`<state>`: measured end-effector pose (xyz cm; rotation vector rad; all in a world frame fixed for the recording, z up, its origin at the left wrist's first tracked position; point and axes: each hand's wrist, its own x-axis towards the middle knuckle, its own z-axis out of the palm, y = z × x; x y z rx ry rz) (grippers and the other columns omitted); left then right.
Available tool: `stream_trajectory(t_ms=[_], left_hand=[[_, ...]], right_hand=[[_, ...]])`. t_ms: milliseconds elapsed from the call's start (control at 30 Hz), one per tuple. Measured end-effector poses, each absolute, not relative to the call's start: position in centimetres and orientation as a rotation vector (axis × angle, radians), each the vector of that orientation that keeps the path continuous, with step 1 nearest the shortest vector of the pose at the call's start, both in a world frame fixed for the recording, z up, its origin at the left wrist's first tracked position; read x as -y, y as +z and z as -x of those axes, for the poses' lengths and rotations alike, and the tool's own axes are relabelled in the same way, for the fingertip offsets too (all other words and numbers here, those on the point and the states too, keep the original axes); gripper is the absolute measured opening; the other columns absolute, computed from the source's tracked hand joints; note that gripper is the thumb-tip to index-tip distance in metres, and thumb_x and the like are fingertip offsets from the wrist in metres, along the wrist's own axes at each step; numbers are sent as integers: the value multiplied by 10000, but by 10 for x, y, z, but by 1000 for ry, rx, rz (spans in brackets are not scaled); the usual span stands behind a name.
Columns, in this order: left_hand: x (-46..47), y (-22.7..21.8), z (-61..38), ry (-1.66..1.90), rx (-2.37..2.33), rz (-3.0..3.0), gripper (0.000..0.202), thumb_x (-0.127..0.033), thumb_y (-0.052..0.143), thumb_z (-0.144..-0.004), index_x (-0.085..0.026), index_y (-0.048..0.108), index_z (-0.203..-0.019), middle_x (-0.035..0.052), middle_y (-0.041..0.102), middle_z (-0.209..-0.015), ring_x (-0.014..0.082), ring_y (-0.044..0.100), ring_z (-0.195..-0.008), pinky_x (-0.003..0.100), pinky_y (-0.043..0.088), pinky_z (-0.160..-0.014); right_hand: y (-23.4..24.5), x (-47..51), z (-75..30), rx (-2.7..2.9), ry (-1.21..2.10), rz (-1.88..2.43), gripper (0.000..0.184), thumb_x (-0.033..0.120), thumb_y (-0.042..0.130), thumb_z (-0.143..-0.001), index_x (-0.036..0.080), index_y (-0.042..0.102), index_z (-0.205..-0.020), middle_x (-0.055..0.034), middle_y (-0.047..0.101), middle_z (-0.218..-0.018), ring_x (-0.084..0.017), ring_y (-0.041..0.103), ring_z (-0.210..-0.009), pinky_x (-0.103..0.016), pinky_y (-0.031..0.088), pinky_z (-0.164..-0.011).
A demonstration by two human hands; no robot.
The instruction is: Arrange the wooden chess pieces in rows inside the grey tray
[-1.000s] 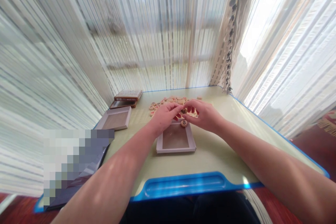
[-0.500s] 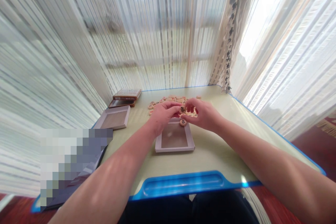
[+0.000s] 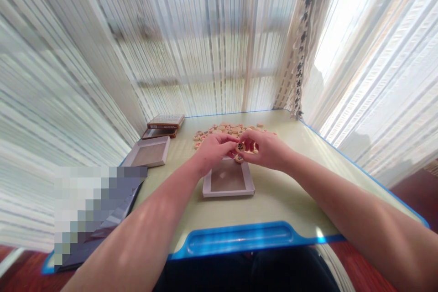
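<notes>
Taking the open white box as our landmark, we are working just above its far edge. Our left hand is pinching a round wooden piece by its left side, thumb and fingers closing on it. Our right hand is curling its thumb and forefinger about the other side of that piece; we cannot tell whether these fingers are gripping it or only touching.

As for progress, we seem to be near the start: a second piece is sitting at the far rim of the white box, just below the held one, and most of the bare floor of the box is showing. We cannot tell whether that piece is resting on the rim or inside. A whole heap of pieces is lying loose beyond the white box, apparently unsorted.

For writing, the held piece is bearing a black character facing us, and the one at the rim is also carrying a dark mark; neither is reading clearly. Some in the heap are showing red characters. Beyond and left of the white box, a brown box is displaying pale print along its side, too small for us to be reading.
</notes>
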<state>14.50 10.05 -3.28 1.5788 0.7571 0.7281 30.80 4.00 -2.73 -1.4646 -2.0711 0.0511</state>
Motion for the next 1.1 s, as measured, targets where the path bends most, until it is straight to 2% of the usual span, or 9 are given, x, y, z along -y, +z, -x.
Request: stream_trajectory(t_ms=[133,233,367,467,733,867,1000,1100], left_hand=[[-101,-31,-144,660,-749,-1614,189,-168,595,-685,-117,657,-857,40,650,-674,101,581,-570,278,516,-635],[-103,-31,-142,695,-794,-1742,230,-158,537,-700,-130,645,-902,56,665,-758,141,608,-664,297,524,-631],[-111,-37,-136,1074,-931,-2322,275,-97,489,-660,-173,663,-859,46,665,-917,188,578,-899,359,468,-852],[-116,-43,-131,1054,-870,-2688,266,-95,489,-649,-180,676,-817,38,668,-880,202,551,-932,361,416,-918],[-116,-51,-129,723,-934,-2799,175,-176,485,-683,-197,658,-706,26,636,-720,181,564,-754,312,455,-746],[-114,-51,-130,718,-930,-2793,158,-173,482,-681,-187,638,-701,24,625,-711,161,552,-689,280,447,-667],[-114,-52,-129,727,-923,-2801,157,-166,476,-682,-187,631,-692,23,623,-710,157,550,-685,273,442,-660],[-114,-52,-130,731,-920,-2798,159,-159,474,-682,-186,630,-691,22,624,-708,156,551,-683,270,444,-657]], right_hand=[[-25,-39,-308,2097,77,1431,188,299,606,-703,192,590,-857,16,604,-666,-93,514,-584,-218,356,-553],[-24,-38,-310,2120,139,1420,165,282,604,-695,188,590,-829,14,601,-673,-91,505,-586,-216,353,-552],[-24,-37,-311,2226,317,1427,164,279,603,-682,191,586,-819,10,594,-708,-97,502,-617,-215,349,-556],[-26,-37,-310,2314,327,1480,180,294,619,-653,198,606,-804,6,588,-738,-110,495,-645,-221,344,-566],[-29,-38,-308,2358,271,1638,272,393,627,-646,217,630,-853,-12,608,-772,-141,499,-666,-235,319,-543],[-28,-36,-306,2395,299,1533,230,345,608,-675,225,646,-867,-16,625,-808,-148,519,-712,-242,343,-595],[-29,-36,-304,2429,299,1464,144,270,576,-693,220,670,-791,-15,612,-771,-141,513,-698,-242,351,-603],[-30,-37,-304,2423,287,1462,151,241,563,-691,223,675,-790,-17,608,-767,-141,508,-692,-241,352,-601]])
